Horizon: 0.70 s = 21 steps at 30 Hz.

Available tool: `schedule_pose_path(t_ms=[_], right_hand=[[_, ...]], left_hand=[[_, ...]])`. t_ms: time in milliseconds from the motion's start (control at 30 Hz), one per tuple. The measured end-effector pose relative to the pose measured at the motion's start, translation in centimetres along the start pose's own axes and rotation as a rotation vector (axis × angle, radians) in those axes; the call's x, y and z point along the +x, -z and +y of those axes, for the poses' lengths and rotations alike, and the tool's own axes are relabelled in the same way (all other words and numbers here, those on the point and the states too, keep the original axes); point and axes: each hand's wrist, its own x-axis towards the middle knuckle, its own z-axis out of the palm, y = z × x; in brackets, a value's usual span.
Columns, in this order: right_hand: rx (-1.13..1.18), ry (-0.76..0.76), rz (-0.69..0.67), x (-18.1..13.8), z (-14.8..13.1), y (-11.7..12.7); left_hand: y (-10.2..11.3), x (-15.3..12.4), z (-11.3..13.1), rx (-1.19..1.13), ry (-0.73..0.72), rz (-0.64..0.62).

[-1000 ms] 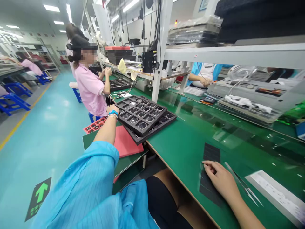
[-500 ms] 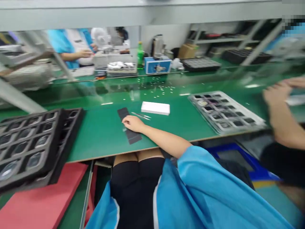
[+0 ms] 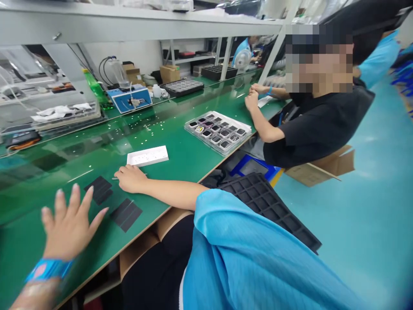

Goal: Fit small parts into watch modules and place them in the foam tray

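Well, left hand: open, fingers spread wide and slightly blurred, over the green bench mat, just beside two dark strips; a blue wristband circles the wrist.
Right hand: palm down on the mat, fingers loosely curled, laid over tweezers whose ends show on both sides of it; whether it pinches them, I cannot tell.
Strips: flat on the mat, near each other but not touching, both close to the hands.
White box: lying on the mat just past the right hand.
Clear tray: further along the mat, its pockets filled with small dark square items.
Co-worker: seated at the bench in a black shirt, hands together above the mat.
Black tray: below the bench edge, partly behind the blue sleeve.
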Motion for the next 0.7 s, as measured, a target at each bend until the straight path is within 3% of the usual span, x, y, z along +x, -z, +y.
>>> schedule_pose_path(t_ms=[133, 200, 300, 700], right_hand=[[-0.025, 0.019, -0.009, 0.3, 0.3, -0.1], [-0.019, 0.017, -0.03, 0.4, 0.8, 0.3], [-0.02, 0.022, -0.06, 0.5, 1.6, 0.8], [0.097, 0.218, -0.106, 0.6, 1.3, 0.1]], left_hand=[[-3.8, 6.6, -0.5, -0.013, 0.075, -0.322], [-5.5, 9.2, -0.8, -0.013, 0.05, -0.406], [-7.0, 10.7, -1.3, 0.02, 0.004, -0.369], [-8.4, 9.4, -3.0, -0.077, -0.067, -0.265]])
